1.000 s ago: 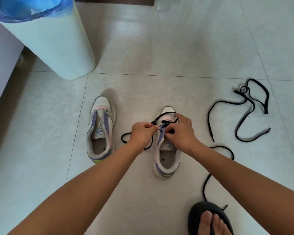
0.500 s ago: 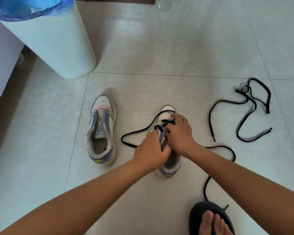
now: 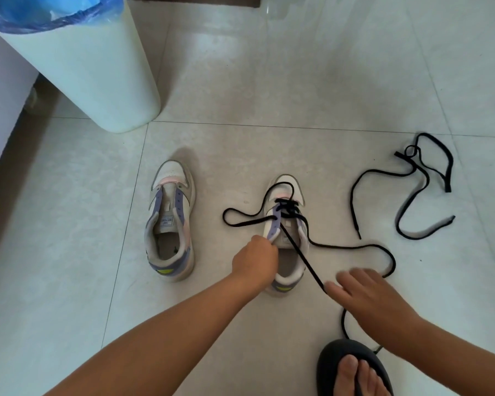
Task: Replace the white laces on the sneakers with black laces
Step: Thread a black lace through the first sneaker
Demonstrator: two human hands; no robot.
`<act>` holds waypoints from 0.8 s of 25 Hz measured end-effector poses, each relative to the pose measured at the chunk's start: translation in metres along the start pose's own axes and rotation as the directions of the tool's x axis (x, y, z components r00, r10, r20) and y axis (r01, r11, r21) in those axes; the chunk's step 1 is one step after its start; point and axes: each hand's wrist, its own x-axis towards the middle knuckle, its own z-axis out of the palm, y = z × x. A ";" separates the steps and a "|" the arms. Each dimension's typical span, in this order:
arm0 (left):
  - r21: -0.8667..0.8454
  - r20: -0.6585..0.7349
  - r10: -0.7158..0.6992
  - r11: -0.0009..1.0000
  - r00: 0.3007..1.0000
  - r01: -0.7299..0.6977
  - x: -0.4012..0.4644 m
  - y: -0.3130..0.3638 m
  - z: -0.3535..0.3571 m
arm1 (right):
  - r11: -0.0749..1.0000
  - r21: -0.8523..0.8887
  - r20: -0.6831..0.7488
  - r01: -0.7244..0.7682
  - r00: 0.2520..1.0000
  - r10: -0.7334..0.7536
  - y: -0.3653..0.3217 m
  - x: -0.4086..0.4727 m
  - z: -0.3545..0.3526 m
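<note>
On a tiled floor (image 3: 297,81), a person's left hand (image 3: 256,261) grips the right sneaker (image 3: 286,238) at its eyelet edge; the right hand (image 3: 366,295) pinches its black lace (image 3: 303,258) taut. Beside it stands a laceless sneaker (image 3: 170,224).

We cannot see how the blurred right hand (image 3: 366,295) has its grip on the black lace (image 3: 303,255). The left hand (image 3: 254,262) hides part of the sneaker (image 3: 286,224). The bin (image 3: 77,61) and the sandalled foot (image 3: 354,370) are cut off by the picture's edges.
</note>
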 end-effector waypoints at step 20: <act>-0.459 -0.110 -0.017 0.888 0.994 -0.036 0.054 0.016 -0.071 | 0.811 0.184 0.072 -0.555 0.831 0.552 0.002 0.144 0.007</act>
